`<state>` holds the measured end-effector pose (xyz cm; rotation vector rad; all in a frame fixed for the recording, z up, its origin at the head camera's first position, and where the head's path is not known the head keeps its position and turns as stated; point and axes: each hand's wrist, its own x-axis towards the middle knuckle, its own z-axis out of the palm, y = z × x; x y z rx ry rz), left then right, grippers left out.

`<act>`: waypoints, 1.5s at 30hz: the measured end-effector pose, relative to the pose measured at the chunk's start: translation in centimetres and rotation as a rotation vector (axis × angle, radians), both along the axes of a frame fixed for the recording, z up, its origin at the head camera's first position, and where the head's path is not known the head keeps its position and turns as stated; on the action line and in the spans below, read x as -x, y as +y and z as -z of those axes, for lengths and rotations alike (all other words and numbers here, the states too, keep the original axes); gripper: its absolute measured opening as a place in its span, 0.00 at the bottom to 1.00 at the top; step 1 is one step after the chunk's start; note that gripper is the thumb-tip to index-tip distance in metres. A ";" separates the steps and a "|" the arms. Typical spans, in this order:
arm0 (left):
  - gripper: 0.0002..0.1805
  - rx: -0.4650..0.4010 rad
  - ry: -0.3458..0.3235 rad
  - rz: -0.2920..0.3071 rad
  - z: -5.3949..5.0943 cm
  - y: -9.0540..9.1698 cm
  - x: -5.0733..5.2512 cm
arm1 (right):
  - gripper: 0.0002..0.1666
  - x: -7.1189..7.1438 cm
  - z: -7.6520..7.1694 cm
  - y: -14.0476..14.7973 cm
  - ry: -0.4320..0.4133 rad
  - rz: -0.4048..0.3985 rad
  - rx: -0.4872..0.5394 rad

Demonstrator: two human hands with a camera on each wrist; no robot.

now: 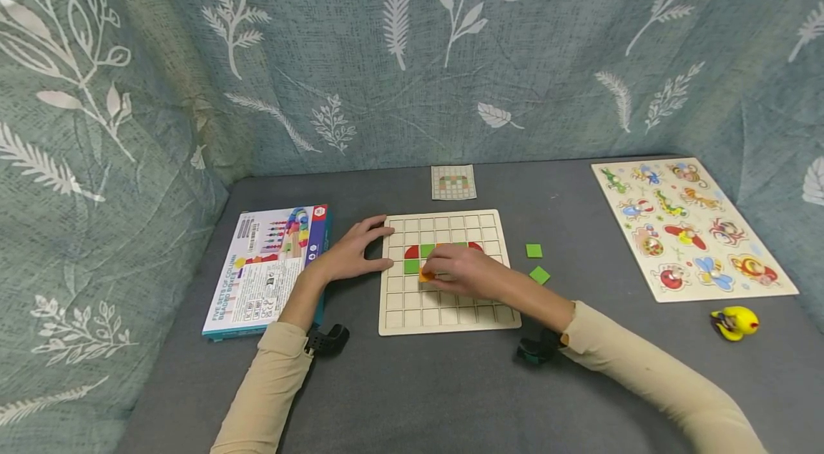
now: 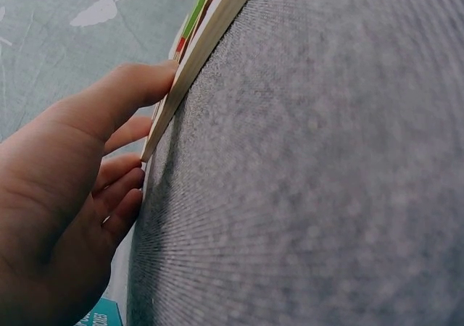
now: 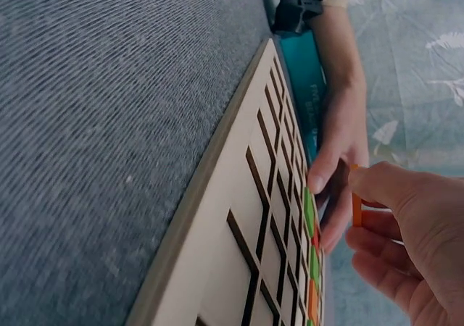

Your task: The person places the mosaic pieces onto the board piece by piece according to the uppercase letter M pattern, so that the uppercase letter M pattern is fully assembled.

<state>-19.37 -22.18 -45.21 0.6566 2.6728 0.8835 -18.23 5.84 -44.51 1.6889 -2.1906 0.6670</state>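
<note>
A wooden grid board (image 1: 402, 318) lies on the table, with green square tiles (image 1: 411, 267) and a red rounded tile (image 1: 412, 252) set in some of its cells. My right hand (image 1: 466, 272) is over the board and pinches an orange tile (image 3: 356, 204) between thumb and fingers, just above the grid. The hand hides part of the row of tiles. At the board's left edge rests my left hand (image 1: 352, 252), its fingers spread and extended; the thumb touches the board's side in the left wrist view.
Two loose green tiles (image 1: 533, 251) lie right of the board. Behind it is a small pattern card (image 1: 453, 183). A boxed toy set (image 1: 270, 275) lies at the left, an insect puzzle board (image 1: 698, 225) at the right, with a yellow duck toy (image 1: 740, 320) in front.
</note>
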 end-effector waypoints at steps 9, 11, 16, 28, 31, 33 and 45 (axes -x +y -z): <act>0.37 -0.002 -0.004 -0.002 0.0 -0.1 0.2 | 0.08 0.1 0.4 -1.5 0.042 -0.013 -0.007; 0.37 -0.001 -0.002 -0.001 0.0 -0.1 0.2 | 0.07 0.1 0.5 -1.8 0.059 -0.013 -0.010; 0.37 0.004 0.008 0.004 0.1 -0.1 0.2 | 0.06 0.0 0.7 -2.5 0.078 -0.009 -0.039; 0.36 0.001 0.010 0.007 0.2 -0.1 0.3 | 0.04 -0.4 0.7 -3.1 0.031 0.030 -0.129; 0.36 -0.001 0.012 0.007 0.3 -0.1 0.3 | 0.04 -0.5 0.6 -3.1 0.018 0.038 -0.131; 0.36 -0.002 0.013 0.011 0.3 -0.1 0.3 | 0.04 -0.5 0.7 -3.1 0.013 0.041 -0.138; 0.37 -0.001 0.012 0.007 0.5 -0.2 0.1 | 0.03 -0.4 0.9 -3.3 -0.008 0.020 -0.164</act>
